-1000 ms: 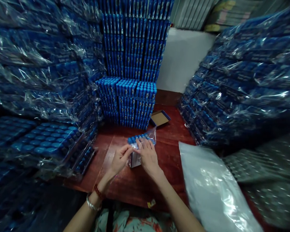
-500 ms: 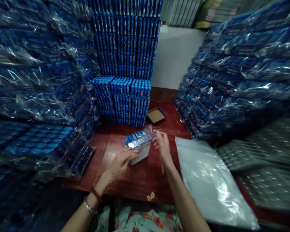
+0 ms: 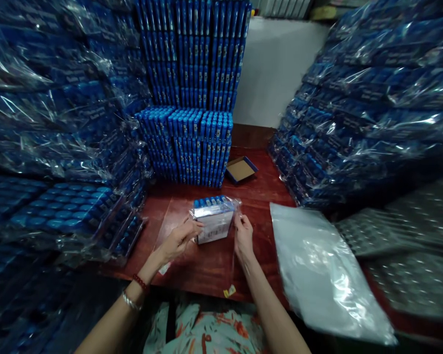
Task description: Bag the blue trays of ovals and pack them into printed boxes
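A white-sided box (image 3: pixel 214 227) of blue-capped tubes stands on the red-brown table in front of me, with clear film around its top and sides. My left hand (image 3: pixel 180 237) is at its left end, fingers closed on the clear plastic bag (image 3: pixel 236 204) by the box's edge. At the right end, my right hand (image 3: pixel 243 235) pinches the bag's film, its thumb and fingers pressed together. A thin strip of film hangs below the right hand. The fingertips of the left hand are partly hidden by glare and film.
A pile of flat clear plastic bags (image 3: pixel 317 265) lies at the right. A shallow open tray (image 3: pixel 241 169) sits farther back. Stacked blue tubes (image 3: pixel 184 142) rise behind, with film-wrapped packs on the left (image 3: pixel 66 206) and right (image 3: pixel 339 132). A small yellow scrap (image 3: pixel 229 291) lies near the front edge.
The right hand has come down from the bag's upper corner to the box's right end. The left hand has shifted slightly left, and the box has turned to face me more squarely.
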Demonstrator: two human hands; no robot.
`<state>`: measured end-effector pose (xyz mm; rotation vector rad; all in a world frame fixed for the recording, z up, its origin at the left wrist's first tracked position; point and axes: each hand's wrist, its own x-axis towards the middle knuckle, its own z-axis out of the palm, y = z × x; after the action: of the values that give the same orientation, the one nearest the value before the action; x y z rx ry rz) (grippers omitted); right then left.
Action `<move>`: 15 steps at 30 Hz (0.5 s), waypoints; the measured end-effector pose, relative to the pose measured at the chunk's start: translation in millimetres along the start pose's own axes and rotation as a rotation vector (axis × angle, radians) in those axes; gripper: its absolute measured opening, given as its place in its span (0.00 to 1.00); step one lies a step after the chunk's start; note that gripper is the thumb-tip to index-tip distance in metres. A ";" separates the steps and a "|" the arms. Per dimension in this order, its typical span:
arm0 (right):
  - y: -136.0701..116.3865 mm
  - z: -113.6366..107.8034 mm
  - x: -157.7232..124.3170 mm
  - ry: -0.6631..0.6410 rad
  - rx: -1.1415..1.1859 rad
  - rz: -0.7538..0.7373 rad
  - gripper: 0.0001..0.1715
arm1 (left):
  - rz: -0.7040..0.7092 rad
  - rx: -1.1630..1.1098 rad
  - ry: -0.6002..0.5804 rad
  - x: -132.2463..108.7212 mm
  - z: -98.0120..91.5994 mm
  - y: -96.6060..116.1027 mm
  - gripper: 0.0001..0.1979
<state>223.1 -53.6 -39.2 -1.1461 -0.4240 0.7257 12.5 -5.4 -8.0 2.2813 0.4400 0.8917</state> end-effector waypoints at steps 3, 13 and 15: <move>7.2 12.3 15.1 -0.064 0.024 0.021 0.21 | -0.052 -0.013 0.041 -0.4 2.1 -4.4 0.11; 31.9 20.9 25.8 -0.074 -0.031 -0.133 0.20 | -0.514 -0.020 0.765 10.1 41.3 -16.5 0.12; 34.8 21.9 23.7 -0.065 -0.048 -0.144 0.19 | -0.565 -0.061 0.891 22.2 44.4 -23.6 0.16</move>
<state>215.2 -14.4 -64.7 -1.1268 -0.5755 0.6304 57.5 3.6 -38.2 1.4466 1.3256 1.5248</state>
